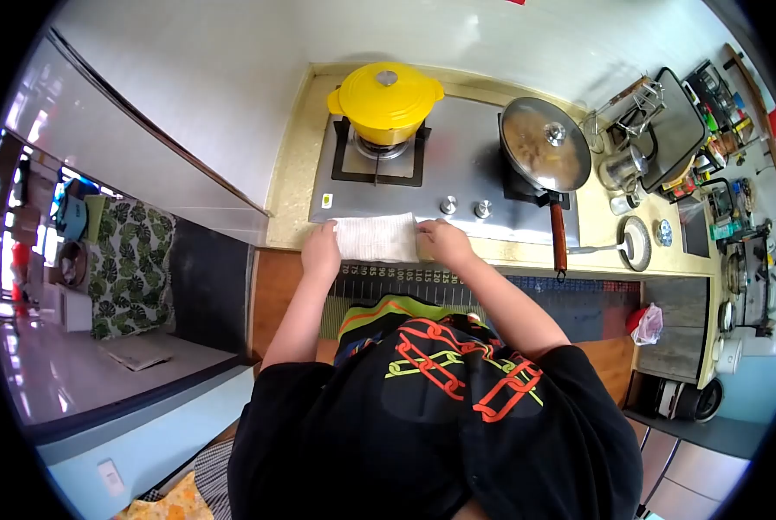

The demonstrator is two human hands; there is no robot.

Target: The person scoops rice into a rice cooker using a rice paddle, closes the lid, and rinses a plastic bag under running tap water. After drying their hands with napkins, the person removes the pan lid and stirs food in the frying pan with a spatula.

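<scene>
A white folded cloth (pixel 376 238) stretches between my two hands at the front edge of the counter, partly over the stove's rim. My left hand (pixel 321 250) grips its left edge, and my right hand (pixel 445 243) has its fingers closed on the right edge. Behind the cloth lies the steel gas stove (pixel 457 147). On the left burner stands a yellow lidded pot (pixel 386 95). To the right, a frying pan (pixel 544 143) under a glass lid holds brownish food, its wooden handle (pixel 558 234) pointing towards me. Two control knobs (pixel 466 207) sit just beyond my right hand.
A ladle (pixel 635 244) rests on a dish right of the pan handle. Farther right are a metal pitcher (pixel 622 166), a small jar (pixel 623 204) and a utensil rack (pixel 639 113). A wall (pixel 171 95) borders the counter at left. A pink-and-white bag (pixel 647 324) hangs at lower right.
</scene>
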